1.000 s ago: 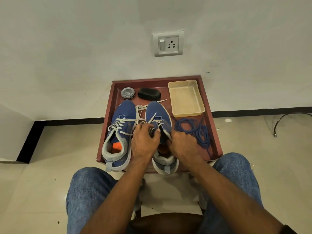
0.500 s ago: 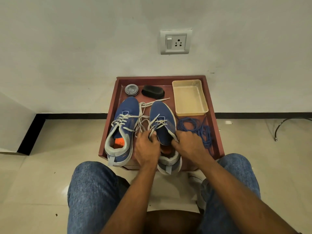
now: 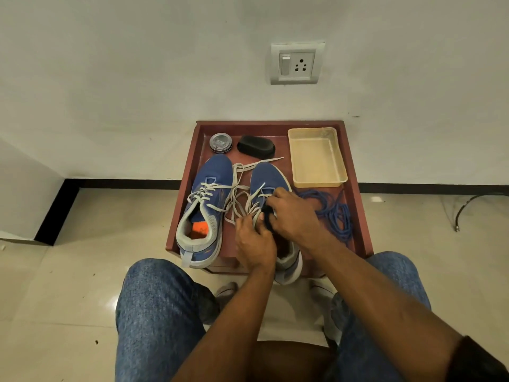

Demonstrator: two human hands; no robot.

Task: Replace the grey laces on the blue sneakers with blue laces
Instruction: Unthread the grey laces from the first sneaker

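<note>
On the right sneaker, both hands pinch grey laces.

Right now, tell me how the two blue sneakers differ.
The left sneaker lies untouched, its grey lace still crossed through the eyelets; the right sneaker has both hands on it, the left hand and right hand working its loosened grey lace. The left sneaker's orange insole shows; the right sneaker's opening is covered by the hands. Both are blue with grey collars, toes toward the wall, on the red tray.
</note>
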